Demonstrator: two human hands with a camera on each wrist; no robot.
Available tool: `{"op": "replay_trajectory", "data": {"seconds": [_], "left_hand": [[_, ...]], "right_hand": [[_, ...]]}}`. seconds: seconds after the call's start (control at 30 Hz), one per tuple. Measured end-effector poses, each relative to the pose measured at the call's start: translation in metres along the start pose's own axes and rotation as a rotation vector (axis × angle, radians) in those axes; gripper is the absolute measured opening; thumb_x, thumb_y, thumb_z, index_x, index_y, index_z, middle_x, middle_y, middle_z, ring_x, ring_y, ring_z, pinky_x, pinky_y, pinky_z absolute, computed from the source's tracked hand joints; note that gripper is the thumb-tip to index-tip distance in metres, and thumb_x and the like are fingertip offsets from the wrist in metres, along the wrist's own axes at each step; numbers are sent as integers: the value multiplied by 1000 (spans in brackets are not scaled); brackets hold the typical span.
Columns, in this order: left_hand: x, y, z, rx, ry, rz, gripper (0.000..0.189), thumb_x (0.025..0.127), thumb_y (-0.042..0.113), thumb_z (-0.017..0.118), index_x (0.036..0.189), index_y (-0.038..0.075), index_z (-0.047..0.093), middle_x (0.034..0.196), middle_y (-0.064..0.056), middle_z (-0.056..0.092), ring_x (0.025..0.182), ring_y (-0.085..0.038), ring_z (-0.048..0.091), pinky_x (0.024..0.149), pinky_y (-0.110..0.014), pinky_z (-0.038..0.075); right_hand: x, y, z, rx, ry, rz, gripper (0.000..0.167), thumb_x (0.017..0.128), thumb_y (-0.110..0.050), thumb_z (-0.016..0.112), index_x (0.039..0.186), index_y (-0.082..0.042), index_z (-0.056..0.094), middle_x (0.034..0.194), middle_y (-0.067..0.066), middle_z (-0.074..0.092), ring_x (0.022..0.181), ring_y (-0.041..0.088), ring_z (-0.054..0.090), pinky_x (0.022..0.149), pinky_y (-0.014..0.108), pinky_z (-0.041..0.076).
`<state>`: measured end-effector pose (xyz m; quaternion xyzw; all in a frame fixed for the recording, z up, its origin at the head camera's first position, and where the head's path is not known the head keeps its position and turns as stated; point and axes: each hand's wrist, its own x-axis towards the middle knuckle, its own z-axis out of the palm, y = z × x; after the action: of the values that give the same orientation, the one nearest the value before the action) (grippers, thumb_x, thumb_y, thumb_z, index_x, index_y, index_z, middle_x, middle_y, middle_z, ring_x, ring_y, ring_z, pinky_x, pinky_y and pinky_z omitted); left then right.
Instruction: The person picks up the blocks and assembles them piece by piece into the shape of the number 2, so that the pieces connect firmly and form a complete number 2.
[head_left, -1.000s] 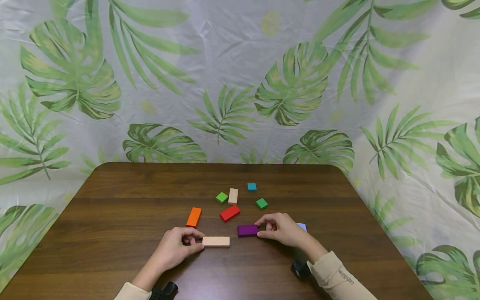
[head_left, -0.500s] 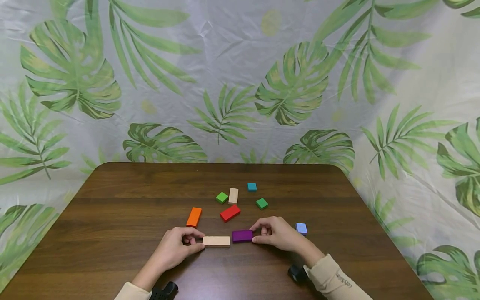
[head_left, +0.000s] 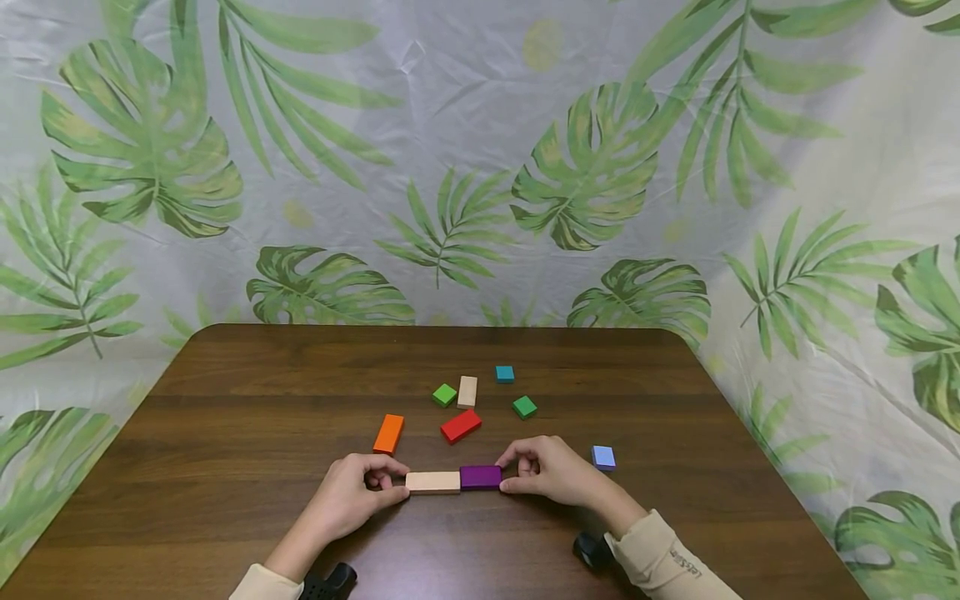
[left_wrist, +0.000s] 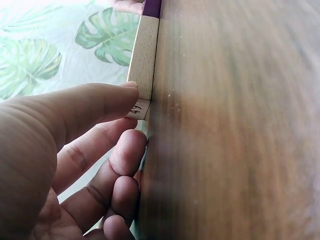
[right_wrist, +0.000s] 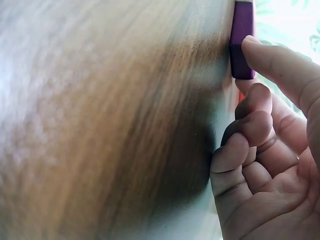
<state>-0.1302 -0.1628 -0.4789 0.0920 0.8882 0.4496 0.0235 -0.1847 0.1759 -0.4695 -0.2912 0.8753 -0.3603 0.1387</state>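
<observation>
My left hand [head_left: 354,495] pinches the left end of a plain wooden block [head_left: 432,482] lying flat on the table. That block's end face carries the number 49 in the left wrist view, where the thumb lies along its side. On its right, end to end with it, lies a purple block [head_left: 481,477]; the two appear to touch. The right hand [head_left: 551,472] grips the purple block's right end between thumb and forefinger. Its other fingers are curled in toward the palm in the right wrist view.
Beyond the hands lie a red block [head_left: 461,426], an orange block [head_left: 388,434] and a second plain block [head_left: 467,392]. Small squares are scattered about: light green [head_left: 444,395], blue [head_left: 505,374], dark green [head_left: 524,407] and pale blue [head_left: 603,457]. A leaf-patterned cloth [head_left: 465,167] hangs behind the table [head_left: 247,392].
The right hand has brought the purple block left and nearer, closing the gap to the plain block's right end. My left hand and its block have stayed in place.
</observation>
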Motion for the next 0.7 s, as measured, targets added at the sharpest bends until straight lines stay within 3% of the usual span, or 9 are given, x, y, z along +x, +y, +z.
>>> {"op": "replay_trajectory", "data": {"seconds": [0.7], "left_hand": [[0, -1, 0, 1, 1, 0, 17, 84, 19, 92, 98, 20, 84, 71, 10, 64, 64, -1, 52, 61, -20, 40]], "right_hand": [[-3, -3, -1, 27, -24, 7, 18, 94, -27, 85, 107, -16, 78, 71, -10, 53, 64, -1, 45, 61, 18, 37]]}}
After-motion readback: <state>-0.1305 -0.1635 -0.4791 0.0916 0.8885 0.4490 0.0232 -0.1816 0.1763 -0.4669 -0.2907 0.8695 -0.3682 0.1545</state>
